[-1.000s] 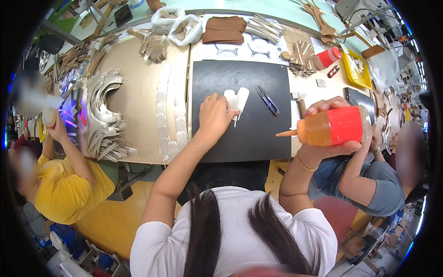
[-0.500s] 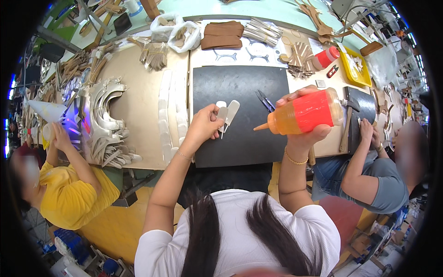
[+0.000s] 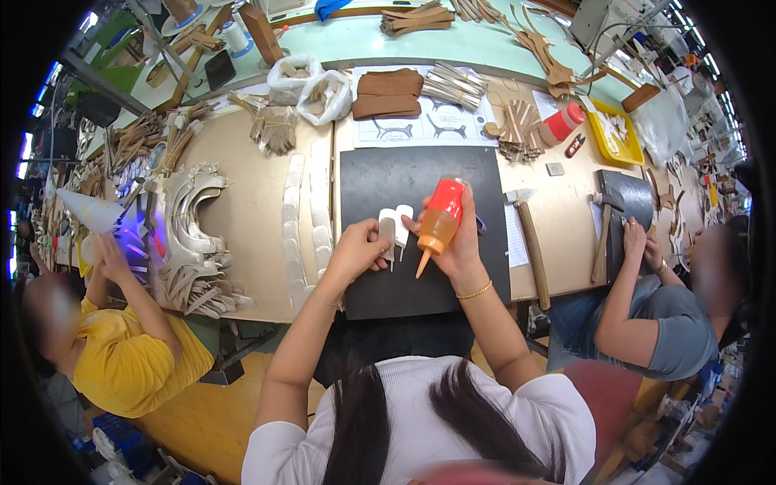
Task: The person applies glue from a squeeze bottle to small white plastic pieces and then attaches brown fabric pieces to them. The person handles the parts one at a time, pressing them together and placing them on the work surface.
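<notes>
Over the black mat, my left hand pinches a small grey tab-shaped piece with rounded top and thin tail. A similar white tab piece stands right beside it; I cannot tell how it is held. My right hand is wrapped round a squeeze bottle with a red band, amber contents and orange cone nozzle. The bottle is tilted nozzle down, its tip just right of the pieces. Behind the right hand, snips are mostly hidden.
White strips lie in rows left of the mat. A hammer lies to its right. Beyond are brown straps, plastic bags, a red bottle and a yellow tray. Co-workers in yellow and grey-blue sit either side.
The bottle has swung from nearly level to nozzle down and moved left, close to the pieces. My right hand came with it. My left hand has hardly moved, and the view has shifted slightly.
</notes>
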`<action>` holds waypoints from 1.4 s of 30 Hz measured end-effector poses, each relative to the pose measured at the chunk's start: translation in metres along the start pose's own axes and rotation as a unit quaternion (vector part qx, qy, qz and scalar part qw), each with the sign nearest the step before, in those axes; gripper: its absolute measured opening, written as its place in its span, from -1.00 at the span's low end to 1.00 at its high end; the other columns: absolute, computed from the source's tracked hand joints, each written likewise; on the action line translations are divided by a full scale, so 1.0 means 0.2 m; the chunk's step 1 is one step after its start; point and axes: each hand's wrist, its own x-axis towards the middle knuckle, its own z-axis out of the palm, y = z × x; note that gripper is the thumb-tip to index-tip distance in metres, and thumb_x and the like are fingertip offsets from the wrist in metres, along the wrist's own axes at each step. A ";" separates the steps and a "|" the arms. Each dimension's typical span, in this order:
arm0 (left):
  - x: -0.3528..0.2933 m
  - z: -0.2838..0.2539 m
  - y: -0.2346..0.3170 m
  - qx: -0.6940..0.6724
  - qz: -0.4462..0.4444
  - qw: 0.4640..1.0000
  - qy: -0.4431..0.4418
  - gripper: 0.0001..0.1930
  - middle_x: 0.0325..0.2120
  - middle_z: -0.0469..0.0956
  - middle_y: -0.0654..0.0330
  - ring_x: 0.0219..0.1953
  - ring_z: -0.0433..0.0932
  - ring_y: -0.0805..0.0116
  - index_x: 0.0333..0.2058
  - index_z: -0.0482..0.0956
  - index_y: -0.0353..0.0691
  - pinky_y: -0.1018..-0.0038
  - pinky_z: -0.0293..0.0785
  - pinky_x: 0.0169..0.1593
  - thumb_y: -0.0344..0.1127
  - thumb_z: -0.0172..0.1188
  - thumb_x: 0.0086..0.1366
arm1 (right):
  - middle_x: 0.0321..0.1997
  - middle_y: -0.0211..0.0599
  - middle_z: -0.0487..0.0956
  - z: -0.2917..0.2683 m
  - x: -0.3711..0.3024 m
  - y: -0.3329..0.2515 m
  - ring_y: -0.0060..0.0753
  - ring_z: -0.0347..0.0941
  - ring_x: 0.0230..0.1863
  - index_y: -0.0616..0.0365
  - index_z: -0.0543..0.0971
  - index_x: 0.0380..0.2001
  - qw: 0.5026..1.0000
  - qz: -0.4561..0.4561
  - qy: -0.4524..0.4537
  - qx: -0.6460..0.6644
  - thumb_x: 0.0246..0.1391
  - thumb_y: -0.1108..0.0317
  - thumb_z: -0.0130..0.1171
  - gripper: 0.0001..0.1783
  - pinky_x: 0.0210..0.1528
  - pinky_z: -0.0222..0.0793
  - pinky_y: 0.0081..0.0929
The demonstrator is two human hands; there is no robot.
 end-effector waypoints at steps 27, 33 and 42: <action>-0.44 -0.08 0.33 -0.181 0.036 0.979 -0.087 -0.67 -0.52 0.56 0.19 -0.63 0.50 0.58 -0.15 0.48 -0.43 0.69 0.45 -0.56 -0.49 0.26 0.08 | -0.24 -0.17 0.48 0.36 -0.13 -0.20 -0.17 0.51 -0.20 0.29 0.34 -0.12 0.867 -0.359 -0.195 -0.285 -0.44 -0.41 0.29 0.02 -0.11 0.48 -0.17; -0.45 -0.09 0.36 -0.186 0.030 0.977 -0.105 -0.64 -0.52 0.56 0.19 -0.63 0.50 0.58 -0.11 0.46 -0.46 0.70 0.43 -0.57 -0.45 0.27 0.11 | -0.25 -0.15 0.48 0.39 -0.15 -0.18 -0.14 0.53 -0.20 0.33 0.32 -0.13 0.856 -0.364 -0.212 -0.300 -0.48 -0.38 0.34 0.04 -0.14 0.52 -0.22; -0.43 -0.07 0.36 -0.189 0.029 0.975 -0.113 -0.66 -0.52 0.56 0.18 -0.64 0.50 0.58 -0.13 0.47 -0.45 0.71 0.43 -0.58 -0.46 0.25 0.12 | -0.22 -0.14 0.45 0.38 -0.16 -0.19 -0.13 0.52 -0.18 0.36 0.32 -0.13 0.849 -0.351 -0.206 -0.337 -0.46 -0.37 0.34 0.05 -0.15 0.52 -0.24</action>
